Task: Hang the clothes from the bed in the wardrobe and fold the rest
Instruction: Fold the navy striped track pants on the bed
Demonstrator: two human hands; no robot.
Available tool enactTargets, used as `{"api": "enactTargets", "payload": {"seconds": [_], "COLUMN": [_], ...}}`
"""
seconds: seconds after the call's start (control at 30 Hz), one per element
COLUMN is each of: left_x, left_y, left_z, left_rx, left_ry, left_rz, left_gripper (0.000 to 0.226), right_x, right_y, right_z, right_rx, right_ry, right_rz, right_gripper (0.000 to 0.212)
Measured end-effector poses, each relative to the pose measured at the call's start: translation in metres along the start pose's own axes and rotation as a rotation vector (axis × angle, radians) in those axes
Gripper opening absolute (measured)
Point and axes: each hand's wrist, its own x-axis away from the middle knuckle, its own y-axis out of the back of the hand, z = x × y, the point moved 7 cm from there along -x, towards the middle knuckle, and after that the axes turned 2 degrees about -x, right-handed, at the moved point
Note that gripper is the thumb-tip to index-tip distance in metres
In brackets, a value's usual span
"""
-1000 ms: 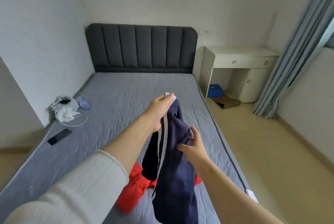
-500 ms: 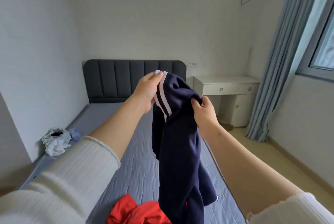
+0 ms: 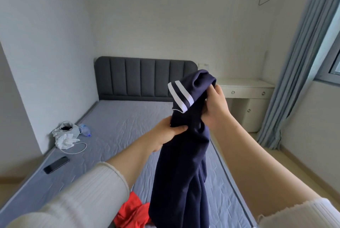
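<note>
One head-worn wide-angle view looks forward and slightly down along the bed (image 3: 117,132) toward the headboard (image 3: 139,78), forearms close below.

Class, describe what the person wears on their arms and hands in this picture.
Both arms wear cream-white ribbed knit sleeves pushed up, leaving the forearms bare. The left hand and right hand are bare: no gloves, rings or watch visible.

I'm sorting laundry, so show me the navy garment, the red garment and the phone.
navy garment (image 3: 181,181): head view, on its hanging body.
red garment (image 3: 131,213): head view, on its crumpled middle.
phone (image 3: 56,164): head view, on its dark screen.
</note>
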Motion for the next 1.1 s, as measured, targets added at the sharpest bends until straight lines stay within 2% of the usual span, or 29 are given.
{"api": "enactTargets", "payload": {"seconds": [0.07, 0.13, 0.17, 0.27, 0.33, 0.4, 0.47, 0.57, 0.63, 0.7, 0.8, 0.87, 0.97, 1.1], "left_x": [-0.001, -0.001, 0.000, 0.001, -0.003, -0.006, -0.009, -0.010, -0.012, -0.012, -0.007, -0.006, 0.000, 0.014], "left_y": [0.004, 0.009, 0.013, 0.019, 0.021, 0.025, 0.035, 0.045, 0.044, 0.043, 0.045, 0.045, 0.034, 0.018], "left_z": [0.005, 0.010, 0.012, 0.012, 0.003, -0.009, -0.020, -0.027, -0.027, -0.022, -0.010, 0.001, 0.016, 0.038], "left_rx": [0.016, 0.137, 0.227, 0.467, 0.590, 0.649, 0.575, 0.488, 0.485, 0.559, 0.591, 0.507, 0.322, 0.155], "left_ry": [0.050, 0.098, 0.138, 0.258, 0.285, 0.260, 0.198, 0.149, 0.179, 0.241, 0.286, 0.246, 0.196, 0.236], "left_rz": [-0.056, -0.107, -0.151, -0.297, -0.300, -0.251, -0.258, -0.293, -0.281, -0.261, -0.234, -0.189, -0.019, 0.205], "left_gripper": [0.031, 0.030, 0.030, 0.028, 0.030, 0.032, 0.025, 0.028, 0.029, 0.030, 0.031, 0.033, 0.043, 0.072], "right_x": [0.004, 0.007, 0.008, 0.017, 0.024, 0.031, 0.037, 0.038, 0.033, 0.029, 0.022, 0.016, 0.011, 0.007], "right_y": [0.011, 0.023, 0.029, 0.042, 0.046, 0.050, 0.046, 0.036, 0.031, 0.032, 0.042, 0.047, 0.049, 0.050], "right_z": [-0.004, -0.011, -0.016, -0.036, -0.053, -0.070, -0.083, -0.084, -0.078, -0.074, -0.069, -0.065, -0.060, -0.061], "right_rx": [0.001, 0.036, 0.089, 0.288, 0.363, 0.408, 0.424, 0.438, 0.536, 0.565, 0.432, 0.333, 0.209, 0.101], "right_ry": [-0.015, -0.022, -0.028, -0.083, -0.152, -0.256, -0.340, -0.331, -0.257, -0.195, -0.199, -0.229, -0.272, -0.303], "right_rz": [-0.050, -0.069, -0.063, 0.007, 0.082, 0.169, 0.292, 0.382, 0.364, 0.298, 0.132, 0.038, -0.042, -0.082], "right_gripper": [0.015, 0.007, 0.014, 0.057, 0.067, 0.068, 0.064, 0.032, 0.018, 0.014, 0.009, 0.005, 0.014, 0.043]}}
